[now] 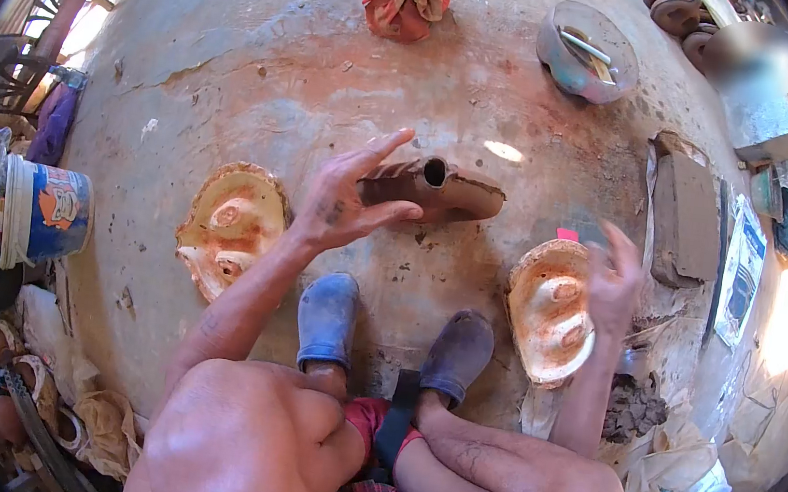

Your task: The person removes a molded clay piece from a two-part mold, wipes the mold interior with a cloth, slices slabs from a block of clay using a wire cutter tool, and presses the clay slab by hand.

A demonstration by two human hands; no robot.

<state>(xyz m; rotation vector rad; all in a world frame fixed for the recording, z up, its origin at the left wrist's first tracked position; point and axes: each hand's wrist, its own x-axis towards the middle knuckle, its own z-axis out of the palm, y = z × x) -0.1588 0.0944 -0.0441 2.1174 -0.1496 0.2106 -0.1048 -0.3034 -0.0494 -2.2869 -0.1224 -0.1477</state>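
Clay piece [466, 196] at twelve o'clock, bracketed by the left hand [343, 199] — grip unclear; right hand [615, 289] held open, fingers apart. If soft, it could be dented by squeezing.

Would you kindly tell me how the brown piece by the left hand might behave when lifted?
The brown piece looks like damp, unfired clay, so it may dent if squeezed. Its round opening suggests a hollow body, perhaps light for its size.
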